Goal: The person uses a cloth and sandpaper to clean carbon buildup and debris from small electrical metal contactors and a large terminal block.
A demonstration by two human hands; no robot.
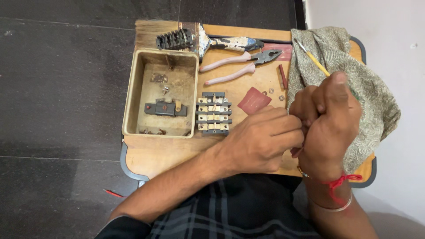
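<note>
Near the board's (150, 155) right edge, a thin, light, stiff yellow-handled tool (315, 59) is gripped in the closed right hand (330, 119), while something hidden is pinched by the left hand (261, 141).

Pink-handled pliers (239, 66), a dark red sandpaper scrap (253, 101), a yellow-handled screwdriver (315, 59) on speckled grey-green cloth (367, 88), a tan box (160, 92), an orange-brown table (155, 155), and a red thread wristband (340, 182).

Small wooden table (150, 155) with dark rounded edging, dark speckled tiled floor (57, 88), pale plain wall (389, 26) at right
</note>
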